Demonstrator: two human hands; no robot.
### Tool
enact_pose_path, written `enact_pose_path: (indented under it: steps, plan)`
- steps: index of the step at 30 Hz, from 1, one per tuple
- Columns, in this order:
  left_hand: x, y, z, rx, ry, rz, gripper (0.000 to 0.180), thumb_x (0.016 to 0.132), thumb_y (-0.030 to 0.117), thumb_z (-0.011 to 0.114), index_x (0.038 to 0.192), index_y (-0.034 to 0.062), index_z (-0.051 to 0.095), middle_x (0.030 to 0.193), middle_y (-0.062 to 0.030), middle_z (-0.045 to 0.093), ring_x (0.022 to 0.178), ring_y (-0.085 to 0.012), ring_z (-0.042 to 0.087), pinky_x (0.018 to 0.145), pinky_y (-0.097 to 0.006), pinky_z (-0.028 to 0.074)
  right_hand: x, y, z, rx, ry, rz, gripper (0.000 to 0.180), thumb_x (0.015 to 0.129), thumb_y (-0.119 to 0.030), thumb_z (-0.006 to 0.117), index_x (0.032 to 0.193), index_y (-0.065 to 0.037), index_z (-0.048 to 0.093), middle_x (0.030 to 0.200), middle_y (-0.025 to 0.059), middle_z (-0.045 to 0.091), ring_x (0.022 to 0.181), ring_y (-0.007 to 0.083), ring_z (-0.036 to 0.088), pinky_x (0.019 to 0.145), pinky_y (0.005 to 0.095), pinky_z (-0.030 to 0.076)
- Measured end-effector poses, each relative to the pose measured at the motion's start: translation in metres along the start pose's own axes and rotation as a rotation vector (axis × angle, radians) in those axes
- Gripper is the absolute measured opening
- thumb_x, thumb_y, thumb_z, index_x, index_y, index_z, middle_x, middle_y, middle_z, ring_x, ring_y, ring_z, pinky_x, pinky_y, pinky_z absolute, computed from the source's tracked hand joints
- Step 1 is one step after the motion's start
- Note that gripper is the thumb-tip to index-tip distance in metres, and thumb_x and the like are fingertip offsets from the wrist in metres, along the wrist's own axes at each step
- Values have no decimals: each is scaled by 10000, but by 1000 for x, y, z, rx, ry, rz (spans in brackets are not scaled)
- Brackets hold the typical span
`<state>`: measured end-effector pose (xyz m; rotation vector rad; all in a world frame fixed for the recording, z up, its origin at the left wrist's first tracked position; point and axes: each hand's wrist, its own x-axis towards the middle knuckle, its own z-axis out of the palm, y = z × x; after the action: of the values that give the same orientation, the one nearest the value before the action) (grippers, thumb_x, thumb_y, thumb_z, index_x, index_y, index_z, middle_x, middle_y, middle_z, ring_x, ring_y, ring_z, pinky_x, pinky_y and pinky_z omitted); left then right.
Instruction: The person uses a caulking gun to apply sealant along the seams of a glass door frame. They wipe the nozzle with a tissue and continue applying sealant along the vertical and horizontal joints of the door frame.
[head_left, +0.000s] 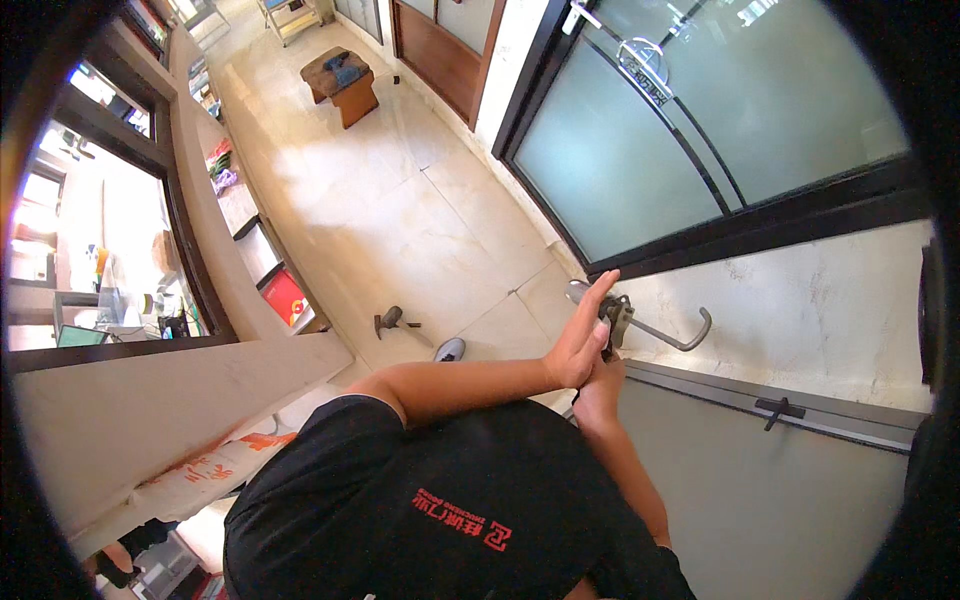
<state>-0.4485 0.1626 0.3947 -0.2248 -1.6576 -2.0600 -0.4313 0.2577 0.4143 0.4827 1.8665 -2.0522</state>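
A caulking gun (618, 318) with a long hooked metal rod (668, 338) is held out in front of me, close to the white wall. My right hand (600, 393) is closed around its grip, its fingers partly hidden behind the left hand. Against the near side of the gun lies my left hand (580, 345), flat, with its fingers stretched out. A rounded silvery end (577, 290) of the gun shows beyond the left fingers. Whatever the left palm covers cannot be seen.
Right: a black-framed frosted glass door (640, 150) and a grey panel (780, 480) with a black handle (780, 410). A cordless drill (393, 318) rests on the tiled floor near a grey shoe (450, 350). Farther off stands a stool (350, 100). Windows (110, 230) line the left wall.
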Motion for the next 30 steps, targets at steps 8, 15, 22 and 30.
enact_pose_path:
  steps: [8, 15, 22, 30]
  plan:
    - [1, 7, -18, 144, -38, 225, 858, 1013, 590, 337, 1583, -38, 206, 1653, -290, 136, 1543, -446, 119, 1229, -557, 100, -3, 7, -12, -219, -144, 55, 373, 1016, -302, 536, 1237, -8, 597, 1165, 55, 640, 1031, 143, 613, 861, 332, 504]
    - [6, 8, -34, 232, -67, 343, 906, 985, 640, 371, 1586, -20, 218, 1650, -281, 159, 1532, -460, 148, 1224, -559, 132, -8, 6, 11, -174, -140, -43, 396, 1058, -305, 458, 1305, -15, 565, 1191, 37, 627, 1048, 130, 617, 864, 325, 510]
    - [10, 11, -55, 179, -85, 332, 922, 972, 634, 437, 1592, -9, 207, 1649, -278, 163, 1537, -435, 157, 1222, -562, 143, -5, 11, 7, -255, -179, 174, 294, 1025, -347, 496, 1101, -95, 628, 772, -44, 546, 551, 51, 473, 434, 229, 302]
    - [4, 24, -68, 186, -161, 328, 926, 968, 616, 460, 1586, -24, 203, 1638, -280, 199, 1522, -452, 186, 1216, -567, 153, -10, 22, 18, -278, -254, 24, 420, 1046, -414, 423, 1301, -129, 597, 857, -45, 575, 569, 51, 488, 411, 229, 302]
